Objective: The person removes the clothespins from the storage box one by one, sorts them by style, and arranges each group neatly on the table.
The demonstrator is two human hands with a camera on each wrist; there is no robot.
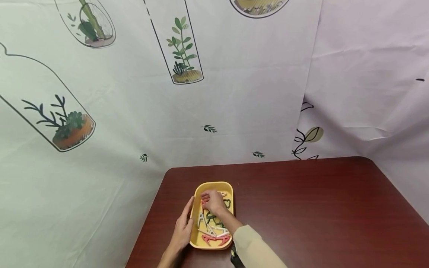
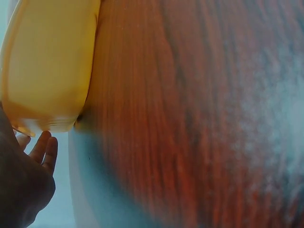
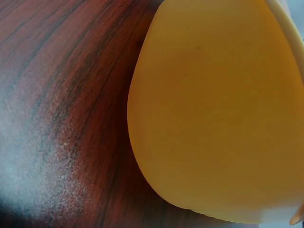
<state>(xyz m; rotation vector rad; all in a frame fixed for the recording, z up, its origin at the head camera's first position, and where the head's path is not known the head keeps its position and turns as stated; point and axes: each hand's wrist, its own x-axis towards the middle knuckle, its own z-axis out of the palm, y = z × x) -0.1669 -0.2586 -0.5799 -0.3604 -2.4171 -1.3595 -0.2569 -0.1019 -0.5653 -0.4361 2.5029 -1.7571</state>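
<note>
Left hand (image 1: 182,227), fingers straight, against smooth round-cornered yellow tray (image 3: 213,118). Right hand (image 1: 213,203) inside at pink clip (image 1: 202,205), can't tell if pinching. Counter (image 1: 318,208): wood-grain.

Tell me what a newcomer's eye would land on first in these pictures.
Probably the bright yellow tray, low in the head view on a dark red table, with the right hand inside it and the left hand along its left side. Then the pink clips at its near end, and the pale backdrop behind, printed with large jarred plants.
</note>
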